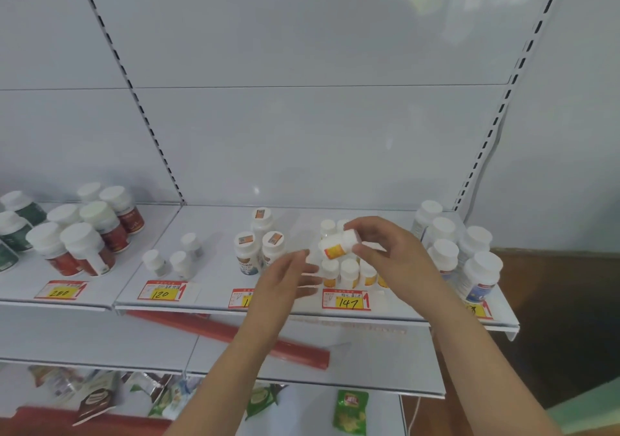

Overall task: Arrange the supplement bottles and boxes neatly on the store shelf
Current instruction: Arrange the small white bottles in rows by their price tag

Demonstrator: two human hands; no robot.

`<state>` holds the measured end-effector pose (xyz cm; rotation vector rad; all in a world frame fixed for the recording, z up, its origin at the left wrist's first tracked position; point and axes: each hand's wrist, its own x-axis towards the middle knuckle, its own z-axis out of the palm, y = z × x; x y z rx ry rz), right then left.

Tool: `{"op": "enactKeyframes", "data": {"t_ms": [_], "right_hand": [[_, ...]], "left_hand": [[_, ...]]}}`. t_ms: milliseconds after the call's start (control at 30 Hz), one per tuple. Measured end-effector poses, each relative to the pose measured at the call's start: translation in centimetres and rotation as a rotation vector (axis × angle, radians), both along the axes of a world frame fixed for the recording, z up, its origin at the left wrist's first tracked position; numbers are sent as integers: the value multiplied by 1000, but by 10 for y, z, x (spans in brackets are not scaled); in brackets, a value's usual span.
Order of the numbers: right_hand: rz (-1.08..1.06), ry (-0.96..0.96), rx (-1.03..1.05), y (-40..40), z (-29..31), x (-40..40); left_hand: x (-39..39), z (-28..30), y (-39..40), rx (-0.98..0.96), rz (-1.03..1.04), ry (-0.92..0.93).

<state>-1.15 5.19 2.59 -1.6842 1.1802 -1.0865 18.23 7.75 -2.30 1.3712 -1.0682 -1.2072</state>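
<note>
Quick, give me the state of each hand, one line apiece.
Left hand: open, fingers straight, holding nothing.
Right hand: holding a small white bottle with an orange label, tipped on its side above the row of matching bottles.

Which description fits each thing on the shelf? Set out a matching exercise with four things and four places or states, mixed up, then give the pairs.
Things
1. small orange-label bottle
2. left hand
3. red-label bottles
4. price tag marked 120

Places or states
A. far left of the shelf, standing in a cluster
B. tilted, held in the right hand
C. on the shelf's front edge, below three small white bottles
D. open, fingers straight, holding nothing

Pairs: 1-B, 2-D, 3-A, 4-C
</note>
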Motion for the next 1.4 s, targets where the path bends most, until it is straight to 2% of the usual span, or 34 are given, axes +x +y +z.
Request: {"op": "enactKeyframes", "data": {"t_ms": [33, 133, 300, 400, 600, 733, 867, 967, 1067, 1267, 1400], "right_hand": [[30, -15, 5, 6, -1, 0], [71, -5, -4, 17, -3, -1], [19, -127, 77, 26, 2, -8], [-51, -88, 131, 25, 3, -9], [13, 10, 3, 34, 2, -6], [-3, -67, 55, 30, 1, -2], [-16, -30, 79, 20, 2, 3], [-126, 59, -20, 5, 0, 5], [-226, 301, -140, -20, -3, 3], [-75, 781, -47, -62, -21, 10], [34, 1041, 20, -72, -26, 21]], "left_hand": [[-4, 14, 0, 62, -28, 107], [-13, 37, 5, 61, -102, 138], [-20, 38, 18, -216, -179, 24], [-22, 36, 22, -321, -203, 16], [-20, 39, 22, -79, -157, 127], [-14, 43, 23, -163, -134, 65], [-6, 41, 16, -206, -145, 47], [5, 22, 4, -254, -105, -155], [19, -8, -5, -316, -66, -464], [35, -65, -6, -366, -286, -895], [40, -82, -6, -467, -338, -1004]]}}
